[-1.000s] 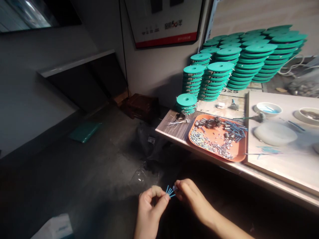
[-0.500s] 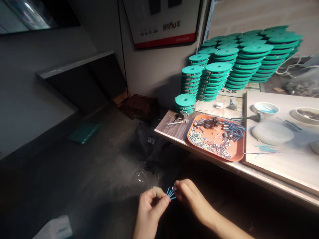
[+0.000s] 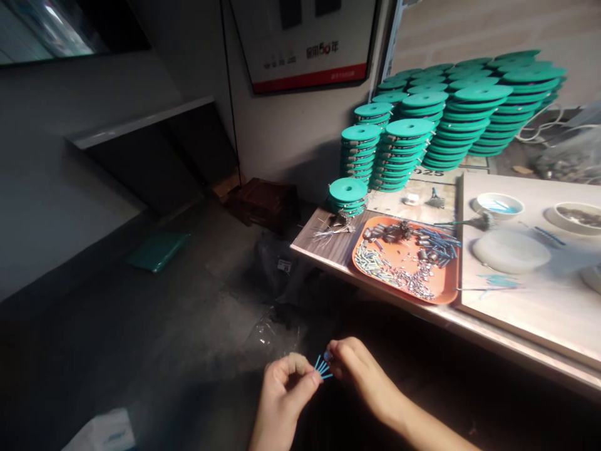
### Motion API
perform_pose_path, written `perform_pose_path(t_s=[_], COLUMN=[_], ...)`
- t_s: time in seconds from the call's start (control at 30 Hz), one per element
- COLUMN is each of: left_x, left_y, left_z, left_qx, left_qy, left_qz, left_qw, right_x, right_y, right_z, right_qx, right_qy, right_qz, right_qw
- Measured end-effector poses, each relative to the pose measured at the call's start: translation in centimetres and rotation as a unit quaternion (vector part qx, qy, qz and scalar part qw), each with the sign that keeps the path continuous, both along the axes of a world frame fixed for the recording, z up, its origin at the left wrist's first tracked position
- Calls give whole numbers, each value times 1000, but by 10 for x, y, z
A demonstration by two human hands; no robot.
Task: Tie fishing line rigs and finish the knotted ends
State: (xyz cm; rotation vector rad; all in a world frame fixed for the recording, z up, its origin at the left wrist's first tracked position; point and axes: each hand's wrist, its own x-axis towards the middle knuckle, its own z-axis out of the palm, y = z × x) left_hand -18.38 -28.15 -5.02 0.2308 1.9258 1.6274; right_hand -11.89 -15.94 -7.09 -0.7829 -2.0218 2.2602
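In front of my body, my left hand [image 3: 285, 396] pinches several thin light-blue sticks [image 3: 323, 368] between thumb and fingers. Their free ends fan out to the upper right. A beige wrap [image 3: 297, 361] covers part of one left finger. Close beside the fan, my right hand [image 3: 359, 369] is closed in a pinch. A small shiny round thing [image 3: 327, 355] shows at its fingertips, too small to name. Whether it touches the sticks, I cannot tell. Both hands are held in the air below the table's front edge.
On the table, an orange tray [image 3: 389, 254] holds small metal and coloured parts. Stacks of green discs [image 3: 409, 128] stand behind it. To the right, a board [image 3: 563, 307] carries a bowl with blue pieces [image 3: 479, 203] and a whitish round pad [image 3: 511, 252]. A clear plastic bag [image 3: 265, 332] lies low beyond my hands.
Both hands stay almost in place, still in their pinches. The view has shifted very slightly, and the blue sticks look much the same.
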Motion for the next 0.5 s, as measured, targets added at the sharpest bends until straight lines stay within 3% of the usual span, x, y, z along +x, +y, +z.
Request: perform_pose_path(t_s=[0.27, 0.5], left_x=[-1, 0], left_y=[-2, 0], left_z=[-4, -3], left_qx=[6, 6], left_qy=[-32, -37], left_qz=[-37, -23], left_qw=[999, 999], right_x=[-1, 1], right_y=[0, 1], right_z=[2, 4], right_qx=[-3, -7], right_qy=[-1, -3], right_qz=[7, 12], right_qw=[1000, 1000])
